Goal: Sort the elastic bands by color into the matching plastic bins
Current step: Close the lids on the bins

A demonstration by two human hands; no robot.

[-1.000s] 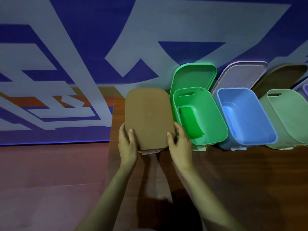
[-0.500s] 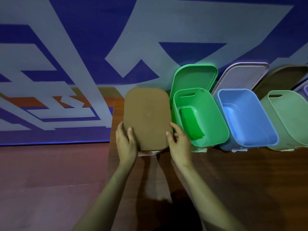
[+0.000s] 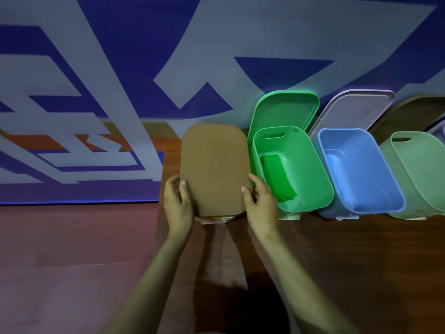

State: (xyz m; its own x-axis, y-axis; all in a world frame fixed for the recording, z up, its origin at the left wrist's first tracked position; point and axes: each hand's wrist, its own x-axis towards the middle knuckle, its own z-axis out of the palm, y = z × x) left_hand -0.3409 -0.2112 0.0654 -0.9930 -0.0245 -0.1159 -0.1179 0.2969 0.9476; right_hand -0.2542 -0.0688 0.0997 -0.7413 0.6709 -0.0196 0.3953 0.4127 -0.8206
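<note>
A brown lid covers the leftmost bin on the wooden table. My left hand grips the lid's left edge, thumb on top. On the opposite edge, my right hand holds it the same way. To the right stands an open green bin with a folded green elastic band inside, its green lid leaning on the wall behind. Beside that is an open blue bin. A pale green bin sits at the right edge.
A grey lid and a dark brown lid lean on the painted wall behind the bins. The table's left edge runs just left of my left hand; beyond it is reddish floor. Bare wood lies in front of the bins.
Both hands have kept hold of the brown lid's edges; the lid has barely shifted.
</note>
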